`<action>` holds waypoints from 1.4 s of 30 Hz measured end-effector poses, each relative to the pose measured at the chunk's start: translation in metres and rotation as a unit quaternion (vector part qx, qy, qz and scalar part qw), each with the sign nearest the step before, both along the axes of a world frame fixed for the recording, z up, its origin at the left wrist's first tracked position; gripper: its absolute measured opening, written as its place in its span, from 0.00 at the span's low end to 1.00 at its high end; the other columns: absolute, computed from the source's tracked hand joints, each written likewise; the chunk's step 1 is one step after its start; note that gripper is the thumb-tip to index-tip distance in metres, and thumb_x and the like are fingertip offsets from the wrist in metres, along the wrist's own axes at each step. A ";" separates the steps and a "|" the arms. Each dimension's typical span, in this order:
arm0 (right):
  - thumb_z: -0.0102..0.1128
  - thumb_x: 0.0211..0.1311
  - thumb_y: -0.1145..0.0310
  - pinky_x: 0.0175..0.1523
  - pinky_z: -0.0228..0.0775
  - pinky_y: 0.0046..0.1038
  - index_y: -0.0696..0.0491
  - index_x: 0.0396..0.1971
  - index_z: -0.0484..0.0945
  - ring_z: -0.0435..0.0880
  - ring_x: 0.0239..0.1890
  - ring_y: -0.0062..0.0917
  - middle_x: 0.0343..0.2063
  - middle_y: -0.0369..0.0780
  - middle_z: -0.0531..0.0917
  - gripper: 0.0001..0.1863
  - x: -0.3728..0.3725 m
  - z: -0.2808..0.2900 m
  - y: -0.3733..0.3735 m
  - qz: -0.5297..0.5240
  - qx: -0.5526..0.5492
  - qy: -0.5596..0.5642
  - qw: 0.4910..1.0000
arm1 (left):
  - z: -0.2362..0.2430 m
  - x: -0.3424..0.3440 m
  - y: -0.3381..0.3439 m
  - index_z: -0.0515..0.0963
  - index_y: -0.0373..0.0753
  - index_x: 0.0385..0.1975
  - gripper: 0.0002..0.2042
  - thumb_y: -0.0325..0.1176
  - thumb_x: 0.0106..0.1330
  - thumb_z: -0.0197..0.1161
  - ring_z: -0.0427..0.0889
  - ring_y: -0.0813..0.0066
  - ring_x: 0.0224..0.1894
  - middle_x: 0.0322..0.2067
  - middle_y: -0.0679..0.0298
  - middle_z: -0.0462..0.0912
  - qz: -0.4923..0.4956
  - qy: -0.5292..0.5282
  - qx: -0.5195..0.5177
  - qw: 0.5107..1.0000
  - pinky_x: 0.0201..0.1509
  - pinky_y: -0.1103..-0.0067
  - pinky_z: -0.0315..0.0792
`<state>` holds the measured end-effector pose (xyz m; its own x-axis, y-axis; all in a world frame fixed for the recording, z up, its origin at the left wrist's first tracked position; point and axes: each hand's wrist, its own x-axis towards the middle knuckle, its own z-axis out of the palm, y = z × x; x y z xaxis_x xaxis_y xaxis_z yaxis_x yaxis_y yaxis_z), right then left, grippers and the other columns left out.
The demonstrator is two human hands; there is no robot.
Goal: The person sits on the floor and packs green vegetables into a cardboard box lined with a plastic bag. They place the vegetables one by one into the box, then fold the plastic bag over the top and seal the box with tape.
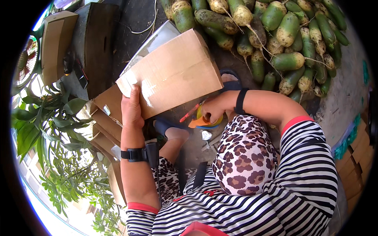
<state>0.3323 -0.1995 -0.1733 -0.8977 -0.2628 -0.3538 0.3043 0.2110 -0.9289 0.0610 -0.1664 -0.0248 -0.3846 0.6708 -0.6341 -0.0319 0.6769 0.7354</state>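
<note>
My left hand point(132, 108) is closed on the lower left edge of a tan cardboard box point(171, 69), which has a shiny patch of tape. A grey flat-sided item point(162, 34) shows behind the box. My right hand point(214, 108), below the box, has bent fingers at an orange, yellow and blue object point(197, 123), whose shape is partly hidden. A slim red item point(188, 114) lies beside it. Folded cardboard point(106, 120) stands left of my left hand.
Several green-and-white radishes point(287, 29) are heaped at the top right. Dark bins point(92, 47), a smaller carton point(57, 47) and a fan point(27, 59) are at upper left. Leafy plants point(51, 122) fill the left side. My legs point(244, 157) are below my hands.
</note>
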 end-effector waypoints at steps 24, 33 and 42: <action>0.49 0.69 0.55 0.56 0.71 0.42 0.51 0.61 0.68 0.79 0.51 0.50 0.53 0.49 0.79 0.25 0.046 -0.031 0.094 -0.584 0.236 -0.167 0.758 | -0.002 -0.004 -0.007 0.63 0.37 0.66 0.32 0.51 0.70 0.61 0.71 0.69 0.61 0.60 0.62 0.73 -0.014 0.002 0.001 1.000 0.66 0.71 0.64; 0.44 0.73 0.56 0.47 0.74 0.38 0.60 0.43 0.79 0.83 0.40 0.39 0.40 0.46 0.85 0.22 0.015 -0.010 0.091 -0.760 -0.238 -0.094 0.597 | -0.003 -0.004 -0.009 0.57 0.37 0.68 0.34 0.50 0.70 0.61 0.71 0.68 0.61 0.61 0.59 0.71 -0.024 0.041 0.054 0.997 0.67 0.71 0.64; 0.41 0.77 0.49 0.46 0.76 0.32 0.57 0.49 0.78 0.84 0.42 0.27 0.44 0.43 0.84 0.26 0.064 0.041 0.052 -0.771 -0.469 0.011 0.430 | 0.061 0.051 -0.010 0.59 0.41 0.69 0.26 0.40 0.74 0.54 0.68 0.68 0.64 0.63 0.62 0.69 -0.098 -0.108 0.100 0.984 0.69 0.71 0.61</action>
<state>0.3965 -0.1475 -0.1328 -0.2605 0.6332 -0.7288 -0.6005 -0.6974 -0.3912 0.1122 -0.1761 0.0362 -0.1058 0.8386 -0.5343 -0.0851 0.5277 0.8451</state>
